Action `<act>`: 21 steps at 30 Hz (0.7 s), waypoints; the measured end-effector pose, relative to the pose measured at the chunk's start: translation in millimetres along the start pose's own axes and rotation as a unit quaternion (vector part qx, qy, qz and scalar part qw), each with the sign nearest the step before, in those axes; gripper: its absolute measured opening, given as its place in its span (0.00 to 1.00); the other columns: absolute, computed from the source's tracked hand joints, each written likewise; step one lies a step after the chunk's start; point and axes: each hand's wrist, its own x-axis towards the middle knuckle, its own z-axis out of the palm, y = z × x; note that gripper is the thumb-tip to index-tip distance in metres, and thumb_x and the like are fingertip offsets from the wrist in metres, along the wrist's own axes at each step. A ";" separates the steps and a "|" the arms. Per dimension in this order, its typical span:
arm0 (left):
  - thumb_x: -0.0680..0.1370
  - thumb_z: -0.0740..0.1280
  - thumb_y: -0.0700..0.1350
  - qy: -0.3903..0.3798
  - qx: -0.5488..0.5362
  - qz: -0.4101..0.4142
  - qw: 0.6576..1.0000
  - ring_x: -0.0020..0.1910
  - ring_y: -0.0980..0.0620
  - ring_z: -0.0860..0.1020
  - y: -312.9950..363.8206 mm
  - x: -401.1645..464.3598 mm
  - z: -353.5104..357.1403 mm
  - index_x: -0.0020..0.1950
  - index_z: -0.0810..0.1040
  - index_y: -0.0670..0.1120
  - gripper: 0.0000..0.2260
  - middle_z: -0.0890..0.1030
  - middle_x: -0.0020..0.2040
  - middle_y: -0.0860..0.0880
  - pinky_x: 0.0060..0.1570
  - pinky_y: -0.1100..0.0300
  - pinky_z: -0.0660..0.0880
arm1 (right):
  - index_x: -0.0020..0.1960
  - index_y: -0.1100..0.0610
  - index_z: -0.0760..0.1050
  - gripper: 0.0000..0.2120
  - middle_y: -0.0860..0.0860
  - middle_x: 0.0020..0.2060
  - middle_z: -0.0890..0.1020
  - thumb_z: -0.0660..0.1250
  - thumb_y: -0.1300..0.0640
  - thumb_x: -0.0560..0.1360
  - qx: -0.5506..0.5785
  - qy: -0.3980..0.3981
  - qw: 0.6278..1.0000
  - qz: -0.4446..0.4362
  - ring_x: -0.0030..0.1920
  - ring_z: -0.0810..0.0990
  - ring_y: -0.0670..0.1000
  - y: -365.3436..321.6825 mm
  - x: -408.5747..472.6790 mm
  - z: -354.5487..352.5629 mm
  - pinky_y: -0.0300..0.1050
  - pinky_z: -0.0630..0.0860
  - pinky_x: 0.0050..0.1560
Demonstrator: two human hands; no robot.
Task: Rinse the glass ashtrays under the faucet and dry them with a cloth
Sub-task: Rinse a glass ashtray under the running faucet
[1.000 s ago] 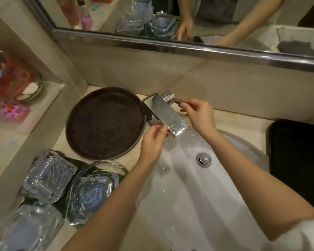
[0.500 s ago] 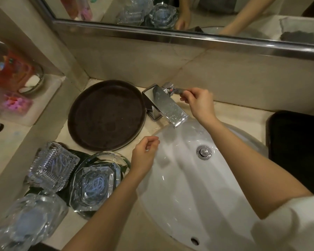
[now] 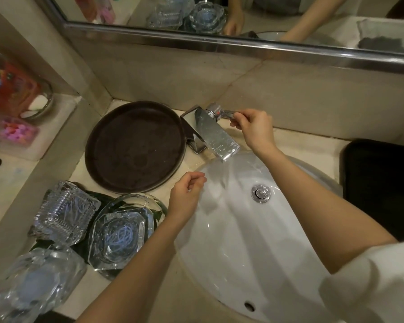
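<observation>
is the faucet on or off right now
On: a sheet of water falls from the faucet spout into the sink, while the right hand pinches its lever.

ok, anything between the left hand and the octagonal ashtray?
Nothing visible. The left hand hangs empty over the sink rim; the octagonal ashtray sits just to its left on the counter, top unobstructed.

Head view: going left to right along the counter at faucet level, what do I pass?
Round brown tray → faucet → right hand pinching the faucet handle → black tray at the right edge.
</observation>
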 end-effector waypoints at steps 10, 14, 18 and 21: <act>0.79 0.63 0.41 -0.001 0.005 0.001 1.000 0.52 0.45 0.78 3.7 -7.7 -5.6 0.45 0.75 0.56 0.10 0.81 0.46 0.51 0.58 0.50 0.74 | 0.49 0.60 0.82 0.10 0.56 0.40 0.84 0.64 0.58 0.75 0.025 -0.009 0.999 0.017 0.42 0.83 0.53 1.4 -2.5 2.9 0.56 0.77 0.52; 0.77 0.65 0.43 0.016 0.020 0.034 0.999 0.51 0.49 0.79 11.2 -21.7 -18.7 0.46 0.76 0.55 0.06 0.81 0.46 0.52 0.56 0.53 0.76 | 0.60 0.56 0.74 0.16 0.52 0.49 0.81 0.64 0.53 0.74 0.089 0.052 0.991 0.090 0.48 0.82 0.54 15.4 -24.4 8.3 0.56 0.77 0.54; 0.78 0.65 0.40 0.098 0.060 0.076 0.990 0.41 0.63 0.78 13.4 -52.4 -54.1 0.52 0.77 0.47 0.05 0.80 0.43 0.55 0.41 0.71 0.75 | 0.47 0.55 0.68 0.03 0.46 0.36 0.74 0.62 0.58 0.76 0.069 0.076 0.986 0.132 0.40 0.80 0.59 25.9 -100.5 31.3 0.57 0.77 0.45; 0.77 0.65 0.40 0.210 0.152 0.081 0.962 0.47 0.54 0.78 -3.4 -75.1 -95.1 0.54 0.78 0.45 0.07 0.79 0.47 0.51 0.49 0.58 0.75 | 0.44 0.55 0.71 0.05 0.50 0.31 0.76 0.61 0.63 0.77 0.079 -0.091 0.984 0.127 0.28 0.76 0.44 -0.7 -157.6 58.3 0.37 0.72 0.29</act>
